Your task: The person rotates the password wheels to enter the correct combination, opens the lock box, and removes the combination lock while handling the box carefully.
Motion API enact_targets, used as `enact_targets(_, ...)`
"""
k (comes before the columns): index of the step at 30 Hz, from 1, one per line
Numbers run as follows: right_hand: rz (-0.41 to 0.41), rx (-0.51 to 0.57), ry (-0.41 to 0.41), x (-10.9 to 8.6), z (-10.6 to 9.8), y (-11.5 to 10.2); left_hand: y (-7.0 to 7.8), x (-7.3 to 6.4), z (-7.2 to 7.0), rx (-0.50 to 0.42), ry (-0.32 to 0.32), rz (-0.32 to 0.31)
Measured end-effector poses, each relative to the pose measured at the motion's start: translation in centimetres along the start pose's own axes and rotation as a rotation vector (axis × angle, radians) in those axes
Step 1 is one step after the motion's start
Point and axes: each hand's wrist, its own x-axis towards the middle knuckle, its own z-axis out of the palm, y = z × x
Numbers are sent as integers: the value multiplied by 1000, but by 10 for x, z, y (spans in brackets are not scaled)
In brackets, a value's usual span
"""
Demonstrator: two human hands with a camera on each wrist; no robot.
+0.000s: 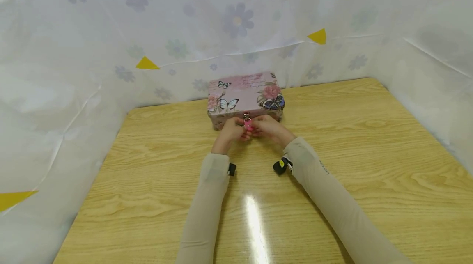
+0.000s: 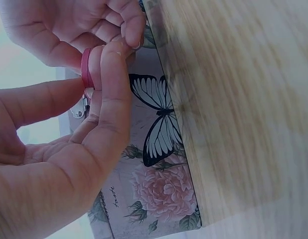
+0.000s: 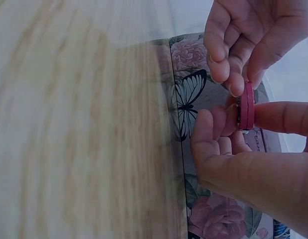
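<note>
At the front of a pink floral box (image 1: 245,93) with butterflies on its lid, a small pink padlock (image 1: 248,125) with a silver shackle hangs at the metal clasp. My left hand (image 1: 233,129) pinches the padlock between thumb and fingers from the left. From the other side my right hand (image 1: 271,127) pinches it too; the right wrist view shows the thumb against the padlock (image 3: 247,107) and the fingers behind it. In the left wrist view the padlock (image 2: 86,68) appears edge-on. Fingers cover part of the clasp, and whether the shackle is locked cannot be made out.
The box stands near the back edge of a wood-grain table (image 1: 155,190). White flowered sheeting (image 1: 184,17) rises behind and at both sides, with yellow tape pieces (image 1: 148,63) on it. Black wrist cameras (image 1: 282,166) sit under the sleeves.
</note>
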Motion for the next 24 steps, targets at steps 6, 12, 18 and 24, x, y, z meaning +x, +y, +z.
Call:
enact_targets(6,-6,-7,-10,-2,0,-1,0,0,1,-4,-4,-5)
enact_targets(12,2,-14,-5,-3,1,-2,0,1,1,-9,-2,-7)
enact_targets(18,8,-21,7,-2,1,-2,0,2,1,3,-2,-3)
enact_targets(24,-19,-24,0,0,1,1,0,1,1,-2,-2,-8)
